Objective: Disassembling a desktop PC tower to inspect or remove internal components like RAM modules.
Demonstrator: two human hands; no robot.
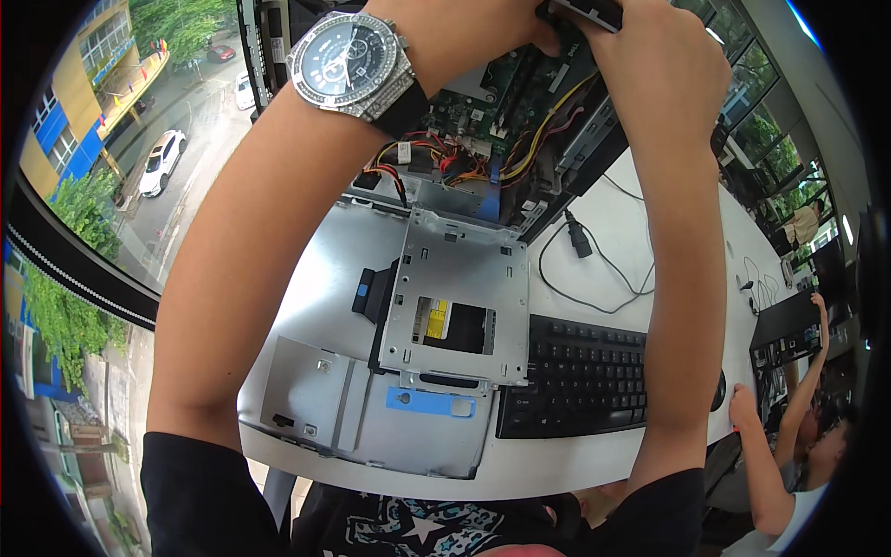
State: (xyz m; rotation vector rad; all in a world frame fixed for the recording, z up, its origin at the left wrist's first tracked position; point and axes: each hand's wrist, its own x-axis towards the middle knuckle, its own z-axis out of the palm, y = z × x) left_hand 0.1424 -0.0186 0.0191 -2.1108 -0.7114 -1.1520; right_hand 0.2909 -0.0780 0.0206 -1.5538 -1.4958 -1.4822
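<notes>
An opened desktop computer case (pixel 594 139) stands at the top, its green motherboard (pixel 483 111) and coloured cables (pixel 455 167) exposed. My left hand (pixel 497 23) reaches over the board, mostly cut off by the upper edge; one fingertip shows beside a black part. In my right hand (pixel 673 56) the fingers are closed on that black part (pixel 594 11), whose kind I cannot make out. Nearer to me a metal drive cage (pixel 459 269), with a drive (pixel 473 327) seen through its window, lies on a silver side panel (pixel 316 278).
A black keyboard (pixel 575 381) is on the white table (pixel 594 278) right of the cage, with a black power cable (pixel 577 237) behind it. A mouse (pixel 718 390) lies past my right forearm. At far right, a person (pixel 784 483) reaches toward another black computer (pixel 789 325). A window (pixel 121 186) is at left.
</notes>
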